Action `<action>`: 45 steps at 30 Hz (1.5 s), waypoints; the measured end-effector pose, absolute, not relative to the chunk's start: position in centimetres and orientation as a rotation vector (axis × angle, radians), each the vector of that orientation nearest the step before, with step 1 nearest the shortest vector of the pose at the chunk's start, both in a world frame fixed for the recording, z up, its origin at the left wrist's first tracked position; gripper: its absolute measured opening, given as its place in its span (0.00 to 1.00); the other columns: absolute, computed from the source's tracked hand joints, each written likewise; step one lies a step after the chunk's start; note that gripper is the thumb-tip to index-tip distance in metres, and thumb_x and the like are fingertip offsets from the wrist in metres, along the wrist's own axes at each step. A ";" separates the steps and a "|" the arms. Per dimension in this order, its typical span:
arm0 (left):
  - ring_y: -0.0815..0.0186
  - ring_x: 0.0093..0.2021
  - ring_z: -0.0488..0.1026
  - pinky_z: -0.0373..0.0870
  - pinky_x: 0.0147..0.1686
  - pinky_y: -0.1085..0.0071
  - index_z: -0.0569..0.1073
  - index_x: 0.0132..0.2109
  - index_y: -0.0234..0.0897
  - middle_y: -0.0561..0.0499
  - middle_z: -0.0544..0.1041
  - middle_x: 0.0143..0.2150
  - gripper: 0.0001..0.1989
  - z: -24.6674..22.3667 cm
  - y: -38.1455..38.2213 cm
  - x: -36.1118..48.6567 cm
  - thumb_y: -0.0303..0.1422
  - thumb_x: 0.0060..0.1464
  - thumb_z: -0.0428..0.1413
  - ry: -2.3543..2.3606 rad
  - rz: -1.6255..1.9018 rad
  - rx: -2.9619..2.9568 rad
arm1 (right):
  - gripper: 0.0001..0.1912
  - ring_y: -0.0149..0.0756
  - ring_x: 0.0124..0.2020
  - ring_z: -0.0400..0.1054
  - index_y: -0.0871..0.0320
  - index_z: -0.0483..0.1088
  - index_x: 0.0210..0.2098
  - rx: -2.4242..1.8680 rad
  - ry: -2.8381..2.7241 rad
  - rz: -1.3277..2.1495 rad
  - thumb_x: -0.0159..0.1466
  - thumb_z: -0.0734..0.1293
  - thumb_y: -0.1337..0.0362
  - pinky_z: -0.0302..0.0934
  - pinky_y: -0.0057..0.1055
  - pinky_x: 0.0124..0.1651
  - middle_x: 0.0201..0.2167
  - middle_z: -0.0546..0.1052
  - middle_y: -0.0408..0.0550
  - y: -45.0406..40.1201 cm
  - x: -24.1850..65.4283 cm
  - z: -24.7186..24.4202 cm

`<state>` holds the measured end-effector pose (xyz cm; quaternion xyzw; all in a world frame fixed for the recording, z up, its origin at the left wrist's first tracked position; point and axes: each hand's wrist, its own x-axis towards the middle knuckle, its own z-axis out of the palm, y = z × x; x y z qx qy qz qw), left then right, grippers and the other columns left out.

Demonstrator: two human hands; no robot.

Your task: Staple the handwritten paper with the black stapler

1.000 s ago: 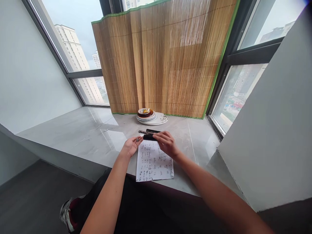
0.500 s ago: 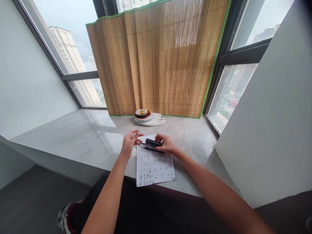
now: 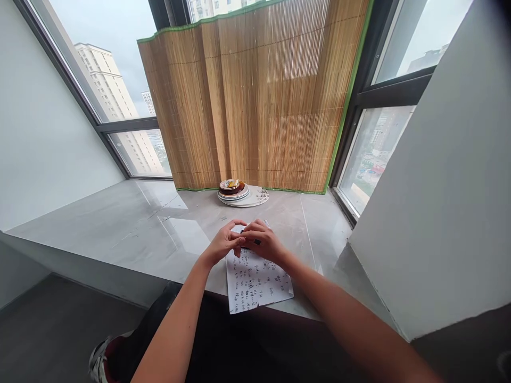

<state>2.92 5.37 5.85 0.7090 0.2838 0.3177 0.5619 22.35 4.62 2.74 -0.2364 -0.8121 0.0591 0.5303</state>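
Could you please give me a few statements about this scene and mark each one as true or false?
1. The left hand and the right hand are close together over the paper. True.
2. The paper is blank. False: dark writing covers much of it.
3. Part of a black object shows at the right hand's fingers. True.
4. The plates are stacked on the ledge, near the blind. True.
5. The blind is plain white. False: it is tan.
6. The plates stand on the paper. False: they stand on the ledge, beyond the paper.
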 end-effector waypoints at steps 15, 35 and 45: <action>0.50 0.60 0.70 0.62 0.62 0.56 0.79 0.44 0.40 0.39 0.76 0.59 0.10 1.3 18.4 -2.9 0.28 0.53 0.60 1.531 1.172 2.111 | 0.04 0.38 0.27 0.74 0.56 0.77 0.26 -1.549 -1.318 0.482 0.55 0.71 0.62 0.63 0.30 0.29 0.23 0.79 0.47 10.8 32.0 -1.5; 0.65 0.34 0.71 0.70 0.38 0.68 0.82 0.45 0.37 0.46 0.81 0.41 0.23 2.7 15.8 -5.1 0.44 0.44 0.70 1.210 1.376 1.563 | 0.09 0.38 0.32 0.73 0.53 0.75 0.32 -1.472 -1.333 0.437 0.64 0.64 0.60 0.64 0.33 0.39 0.27 0.80 0.45 10.8 31.0 -0.8; 0.70 0.23 0.66 0.64 0.24 0.72 0.79 0.46 0.35 0.50 0.73 0.29 0.17 3.9 12.6 -1.8 0.43 0.56 0.64 0.985 1.108 1.442 | 0.22 0.39 0.41 0.72 0.52 0.74 0.55 -0.912 -2.054 0.524 0.65 0.70 0.50 0.66 0.35 0.47 0.44 0.81 0.48 6.6 26.8 2.0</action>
